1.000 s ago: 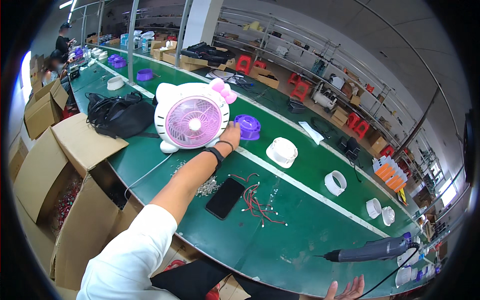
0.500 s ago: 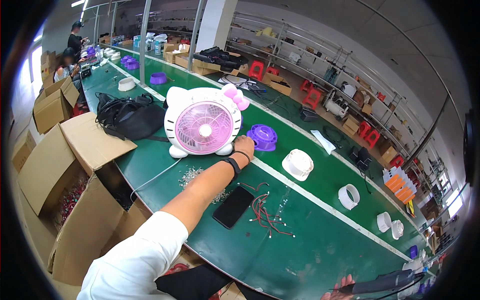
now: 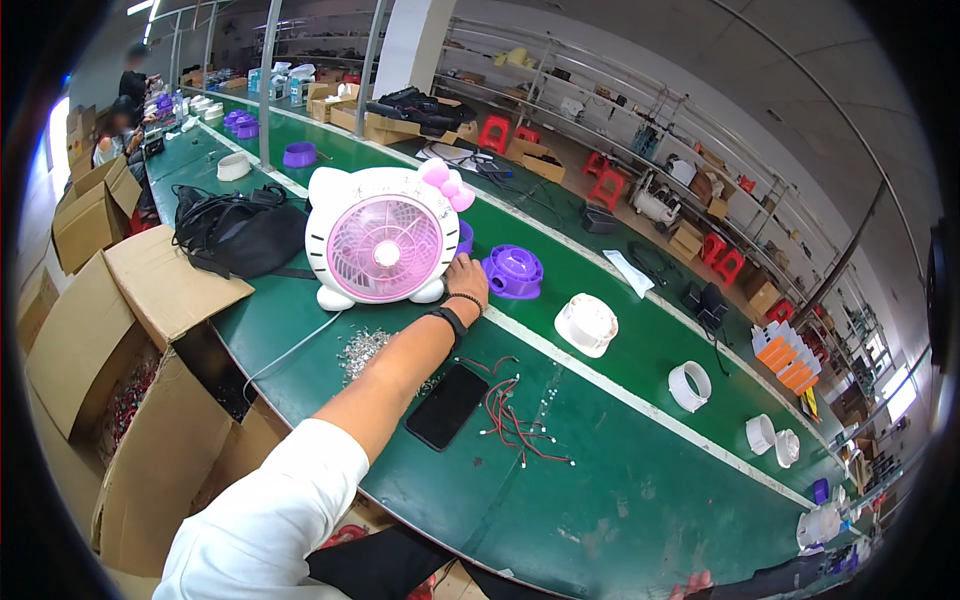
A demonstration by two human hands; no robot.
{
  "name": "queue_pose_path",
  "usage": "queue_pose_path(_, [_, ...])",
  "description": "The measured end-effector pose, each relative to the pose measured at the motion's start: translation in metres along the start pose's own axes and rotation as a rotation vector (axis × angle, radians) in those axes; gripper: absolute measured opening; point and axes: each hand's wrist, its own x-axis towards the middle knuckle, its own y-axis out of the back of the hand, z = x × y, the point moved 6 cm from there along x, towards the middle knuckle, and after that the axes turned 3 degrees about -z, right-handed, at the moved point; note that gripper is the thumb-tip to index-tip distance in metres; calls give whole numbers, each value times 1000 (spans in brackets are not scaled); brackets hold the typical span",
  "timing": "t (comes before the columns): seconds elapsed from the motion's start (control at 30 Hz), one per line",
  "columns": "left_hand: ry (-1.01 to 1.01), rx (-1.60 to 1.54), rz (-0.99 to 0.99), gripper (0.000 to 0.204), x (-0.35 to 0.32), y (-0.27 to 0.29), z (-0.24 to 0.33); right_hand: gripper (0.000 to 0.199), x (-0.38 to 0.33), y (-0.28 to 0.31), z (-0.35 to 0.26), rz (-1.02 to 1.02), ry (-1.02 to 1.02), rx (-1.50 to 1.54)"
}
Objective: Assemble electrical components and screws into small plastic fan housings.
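My left hand [image 3: 467,281] reaches across the green table, wearing a black wristband and a beaded bracelet. Its fingers look curled, and whatever they may hold is hidden. Right beside it stands a white cat-shaped fan [image 3: 387,240] with a pink grille and a pink bow. Just past the hand sits a purple round base [image 3: 515,271], and another purple piece [image 3: 465,237] shows partly behind the fan. Small pale parts [image 3: 362,350] lie heaped near my forearm, with a black phone [image 3: 447,406] and red wires [image 3: 512,425] beside them. My right hand is not in view.
White round housings [image 3: 587,324] stand along the green belt to the right. An open cardboard box [image 3: 180,440] is at the left, near a black bag [image 3: 243,235]. A blurred hand [image 3: 692,584] by a dark sleeve-like shape shows at the lower edge. Two people are at the far left.
The whole view has shifted, so the fan and table things appear farther left. My left hand stays beside the fan. The blurred hand at the lower edge has sunk mostly out of view.
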Motion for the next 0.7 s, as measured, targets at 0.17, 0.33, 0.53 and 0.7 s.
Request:
queue_pose_path(0.17, [167, 77, 241, 46, -6, 7, -6, 100, 0, 17, -2, 240, -89, 11])
queue_pose_path(0.33, [282, -201, -20, 63, -2, 1, -13, 59, 18, 15, -24, 129, 64, -272])
queue_pose_path(0.53, [136, -617, 368, 52, -27, 60, 10, 74, 20, 11, -22, -16, 258, -76])
queue_pose_path(0.7, [-197, -832, 403, 55, -92, 128, 65, 69, 28, -3, -42, 42, 227, 15])
